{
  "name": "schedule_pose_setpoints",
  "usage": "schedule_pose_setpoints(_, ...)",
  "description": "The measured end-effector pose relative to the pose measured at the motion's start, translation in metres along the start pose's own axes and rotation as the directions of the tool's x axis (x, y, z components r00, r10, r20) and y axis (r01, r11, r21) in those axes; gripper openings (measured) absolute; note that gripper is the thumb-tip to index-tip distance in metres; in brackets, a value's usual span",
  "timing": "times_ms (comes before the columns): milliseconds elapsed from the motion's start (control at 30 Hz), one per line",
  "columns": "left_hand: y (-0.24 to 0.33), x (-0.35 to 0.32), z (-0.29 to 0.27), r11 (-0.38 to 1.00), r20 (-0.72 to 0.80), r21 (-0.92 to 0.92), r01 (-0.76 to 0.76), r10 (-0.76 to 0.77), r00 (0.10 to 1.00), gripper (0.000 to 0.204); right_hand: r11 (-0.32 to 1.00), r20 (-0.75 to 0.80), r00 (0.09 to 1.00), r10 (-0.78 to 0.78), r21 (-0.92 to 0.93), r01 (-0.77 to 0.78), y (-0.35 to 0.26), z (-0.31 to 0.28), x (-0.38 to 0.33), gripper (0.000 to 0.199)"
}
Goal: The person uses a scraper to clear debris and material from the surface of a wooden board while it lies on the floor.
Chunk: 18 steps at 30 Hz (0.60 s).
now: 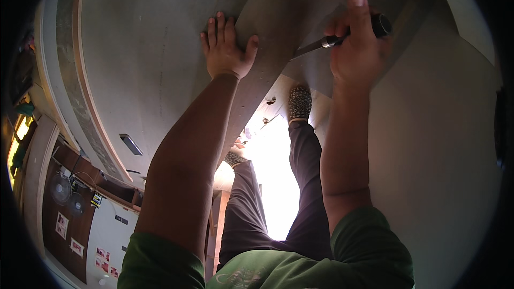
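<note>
My right hand [360, 48] is wrapped round the black handle of a chisel [309, 49], its thumb lying along the handle toward the butt end. The metal blade points left, and its tip meets the edge of a brownish strip [267, 48] beside a large grey panel [144, 48]. To the left, my left hand [227, 48] lies flat near that panel's edge, fingers spread and holding nothing. The fingers of my right hand are partly hidden behind the handle.
A dark phone-like object [131, 144] lies on the grey panel. Another pale grey surface [433, 144] spreads out on the right. My patterned shoe [300, 103] stands below the chisel, near bright light and small debris. Fans [61, 188] are at lower left.
</note>
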<state>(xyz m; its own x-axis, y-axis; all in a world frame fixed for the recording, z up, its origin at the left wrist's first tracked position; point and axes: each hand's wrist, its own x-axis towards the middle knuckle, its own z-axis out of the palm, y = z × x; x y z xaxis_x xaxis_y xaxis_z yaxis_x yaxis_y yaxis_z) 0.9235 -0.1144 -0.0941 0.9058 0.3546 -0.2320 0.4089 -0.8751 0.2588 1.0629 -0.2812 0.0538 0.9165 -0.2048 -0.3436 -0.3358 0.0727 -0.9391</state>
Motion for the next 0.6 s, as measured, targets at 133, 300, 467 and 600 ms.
schedule_pose_setpoints(133, 0.003, 0.001, 0.001, 1.000, -0.002, -0.010, -0.010, 0.010, 1.000, 0.078, 0.994, -0.039, 0.999, 0.030, 0.107, -0.025, 0.024, 0.013, 0.026, 0.024)
schedule_pose_setpoints(300, -0.001, -0.001, 0.001, 1.000, 0.001, -0.002, -0.006, 0.006, 1.000, 0.078, 0.974, 0.000, 0.999, 0.042, 0.224, -0.041, 0.028, -0.007, 0.031, 0.015)
schedule_pose_setpoints(467, 0.004, 0.001, 0.000, 1.000, -0.006, -0.018, -0.008, 0.008, 1.000, 0.077, 0.978, -0.060, 0.996, 0.072, 0.199, -0.059, 0.039, -0.004, 0.042, 0.011)
schedule_pose_setpoints(600, 0.001, 0.000, 0.000, 0.999, -0.042, 0.038, -0.037, 0.039, 0.998, 0.076, 0.957, -0.008, 0.997, 0.074, 0.282, -0.069, 0.050, -0.009, 0.044, 0.013)
